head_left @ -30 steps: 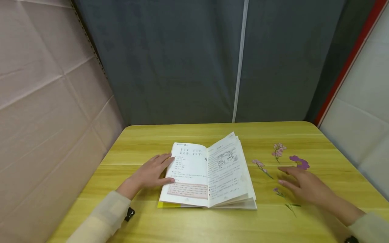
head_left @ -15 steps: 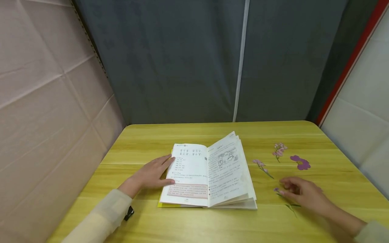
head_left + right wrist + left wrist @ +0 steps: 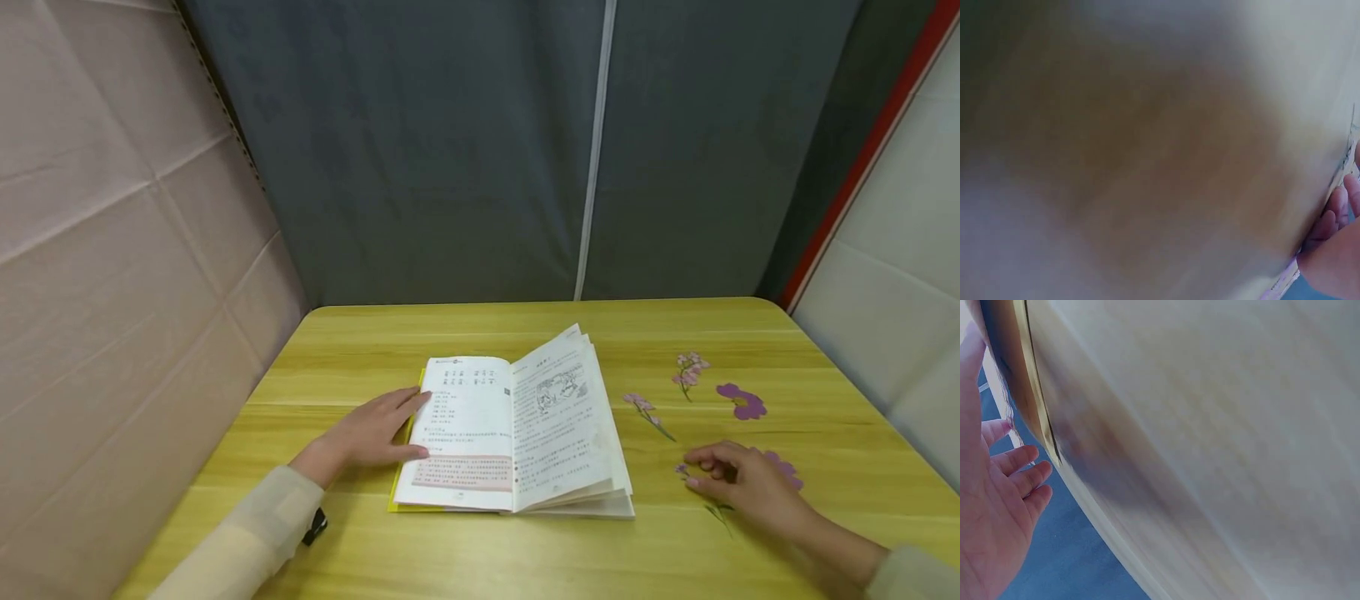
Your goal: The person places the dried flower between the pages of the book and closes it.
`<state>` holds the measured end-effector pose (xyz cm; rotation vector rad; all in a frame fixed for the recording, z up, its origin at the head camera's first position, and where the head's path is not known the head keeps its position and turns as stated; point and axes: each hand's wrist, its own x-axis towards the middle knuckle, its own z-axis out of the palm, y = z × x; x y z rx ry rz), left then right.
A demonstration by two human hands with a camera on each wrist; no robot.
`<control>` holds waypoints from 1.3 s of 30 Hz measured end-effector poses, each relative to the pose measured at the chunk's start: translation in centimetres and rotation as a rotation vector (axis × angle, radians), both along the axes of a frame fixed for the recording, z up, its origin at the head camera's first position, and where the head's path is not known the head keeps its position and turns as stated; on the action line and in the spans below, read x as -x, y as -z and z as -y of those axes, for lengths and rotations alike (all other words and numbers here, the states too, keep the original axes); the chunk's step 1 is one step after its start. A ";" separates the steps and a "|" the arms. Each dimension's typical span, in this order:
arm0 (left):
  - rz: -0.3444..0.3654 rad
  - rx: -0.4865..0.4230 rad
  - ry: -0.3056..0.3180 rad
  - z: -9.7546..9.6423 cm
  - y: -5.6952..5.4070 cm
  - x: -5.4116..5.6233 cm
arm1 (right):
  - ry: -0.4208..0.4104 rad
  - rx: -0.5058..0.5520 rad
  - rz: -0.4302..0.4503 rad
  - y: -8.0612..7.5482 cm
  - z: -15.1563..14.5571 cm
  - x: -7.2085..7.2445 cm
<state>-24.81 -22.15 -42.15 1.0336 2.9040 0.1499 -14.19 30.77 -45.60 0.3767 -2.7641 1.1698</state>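
An open book (image 3: 468, 425) lies on the table, its right-hand pages lifted a little. My left hand (image 3: 371, 429) rests on the book's left edge with fingers extended; in the left wrist view the palm and fingers (image 3: 1013, 481) show beside that edge. Over a small purple flower (image 3: 681, 470) with a thin green stem, my right hand (image 3: 750, 483) has its fingers bent, thumb and forefinger apart around the stem. The hand covers part of this sprig. In the right wrist view, only a few fingers (image 3: 1335, 209) appear at the right edge.
Pink flower sprigs lie right of the book: one upper sprig (image 3: 688, 372) and one nearer sprig (image 3: 647, 415). Purple petals (image 3: 742, 402) lie beyond the right hand, and another purple flower (image 3: 783, 469) is partly behind it. A dark curtain (image 3: 442, 167) hangs behind the wooden table (image 3: 360, 337).
My right hand has drawn back from beside the purple petals to the small purple flower, its fingers bending more. The left hand stays at the book's edge; the flowers have not visibly moved.
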 end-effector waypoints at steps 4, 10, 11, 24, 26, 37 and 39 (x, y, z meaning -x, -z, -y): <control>0.002 0.004 0.005 0.0 0.2 0.0 | 0.010 -0.020 -0.028 0.2 0.1 -0.1; 0.033 0.021 -0.009 0.0 0.6 -0.2 | 0.004 -0.039 -0.078 0.3 0.3 -0.1; 0.039 0.023 -0.012 0.0 0.6 -0.2 | 0.004 -0.039 -0.080 0.3 0.4 -0.1; 0.080 0.054 -0.053 -0.2 1.0 -0.3 | 0.016 -0.024 -0.023 0.0 0.7 -0.4; 0.084 0.051 -0.052 -0.3 0.9 -0.3 | 0.022 -0.022 -0.019 0.0 0.7 -0.4; 0.071 0.056 -0.049 -0.3 1.0 -0.2 | 0.066 0.006 0.057 -0.5 0.8 -0.5; 0.076 0.053 -0.049 -0.3 0.9 -0.2 | 0.082 0.025 0.108 -0.6 0.8 -0.4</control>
